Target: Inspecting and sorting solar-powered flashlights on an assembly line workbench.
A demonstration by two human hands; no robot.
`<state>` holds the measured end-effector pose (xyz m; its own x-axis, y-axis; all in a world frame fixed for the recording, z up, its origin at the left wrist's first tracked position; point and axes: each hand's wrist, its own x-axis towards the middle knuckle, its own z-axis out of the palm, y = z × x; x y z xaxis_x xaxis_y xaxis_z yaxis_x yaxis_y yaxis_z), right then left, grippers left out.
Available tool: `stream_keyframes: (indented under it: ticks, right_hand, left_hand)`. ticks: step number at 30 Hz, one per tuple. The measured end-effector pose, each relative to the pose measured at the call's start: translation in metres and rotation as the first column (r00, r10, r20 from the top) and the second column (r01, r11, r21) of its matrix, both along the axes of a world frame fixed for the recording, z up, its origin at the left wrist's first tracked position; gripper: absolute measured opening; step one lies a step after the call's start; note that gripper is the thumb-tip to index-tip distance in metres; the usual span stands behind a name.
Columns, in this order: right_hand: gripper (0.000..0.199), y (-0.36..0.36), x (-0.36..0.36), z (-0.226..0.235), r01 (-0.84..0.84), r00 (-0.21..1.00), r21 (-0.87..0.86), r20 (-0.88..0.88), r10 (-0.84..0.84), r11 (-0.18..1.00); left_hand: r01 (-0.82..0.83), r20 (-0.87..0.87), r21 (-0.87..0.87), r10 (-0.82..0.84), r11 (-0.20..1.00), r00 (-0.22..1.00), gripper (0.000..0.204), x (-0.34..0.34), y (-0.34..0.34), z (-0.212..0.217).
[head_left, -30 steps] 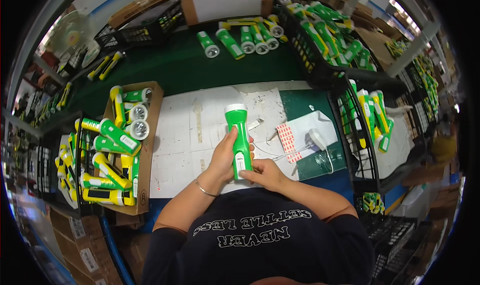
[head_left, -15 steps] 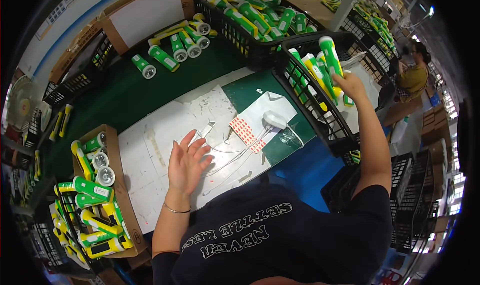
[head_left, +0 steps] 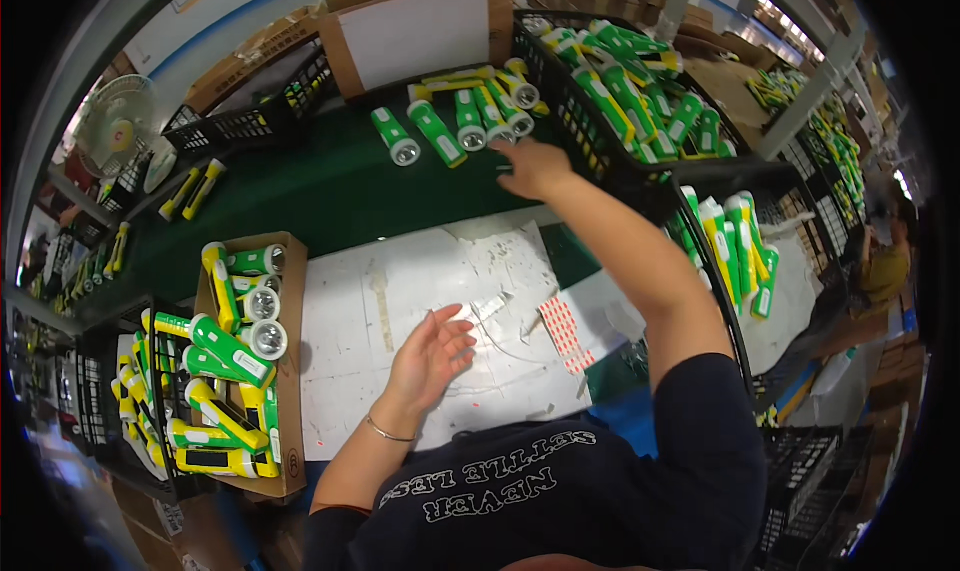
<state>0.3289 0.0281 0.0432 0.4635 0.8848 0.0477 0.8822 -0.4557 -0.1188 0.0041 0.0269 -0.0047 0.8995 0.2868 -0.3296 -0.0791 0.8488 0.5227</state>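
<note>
Over the white work board (head_left: 340,301) my left hand (head_left: 430,363) hovers palm up, fingers loosely spread and nothing in it. My right hand (head_left: 538,169) reaches to the far side of the green table, fingers apart. Its fingertips are at the lens end of a green-and-yellow flashlight (head_left: 496,121) in a small group; whether they touch it I cannot tell. Beside it lie another flashlight (head_left: 469,121) and a loose green one (head_left: 436,133). Several flashlights lie in a black crate (head_left: 715,316) on the right, one green flashlight (head_left: 764,283) on white lining.
A cardboard box (head_left: 290,391) heaped with flashlights stands at the left. Another full black crate (head_left: 560,96) is at the back right. On the board's right lies a sheet of red-dotted stickers (head_left: 566,333). A fan (head_left: 122,131) stands far left; a person (head_left: 885,256) sits far right.
My right hand has let go of a flashlight in the right crate and moved left to the group at the back. My left hand stays spread over the board. The view has turned.
</note>
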Motion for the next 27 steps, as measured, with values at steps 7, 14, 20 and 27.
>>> stream_keyframes:
  ticks: [7, 14, 20, 27]
  right_hand:
    - [0.061, 0.083, -0.016, -0.056, -0.017, 0.977, -0.034, -0.211, 0.01, 0.999]
    - [0.037, -0.038, -0.107, 0.022, -0.226, 0.956, 0.198, -0.145, 0.257, 0.954]
    - [0.046, -0.135, -0.187, 0.032, -0.407, 0.879, 0.068, -0.242, 0.411, 0.911]
    - [0.053, -0.159, -0.197, 0.015, -0.184, 0.806, 0.396, -0.463, 0.369, 0.9]
  left_hand:
    - [-0.083, -0.081, 0.002, 0.083, 0.997, 0.993, 0.034, -0.012, 0.02, -0.014]
    - [-0.126, -0.039, -0.171, 0.121, 0.977, 0.992, 0.053, 0.039, 0.051, 0.01]
    - [-0.014, 0.123, -0.309, 0.055, 0.951, 0.991, 0.039, 0.068, 0.035, -0.003]
    - [-0.106, -0.148, -0.166, 0.082, 0.98, 0.986, 0.045, 0.034, 0.009, 0.005]
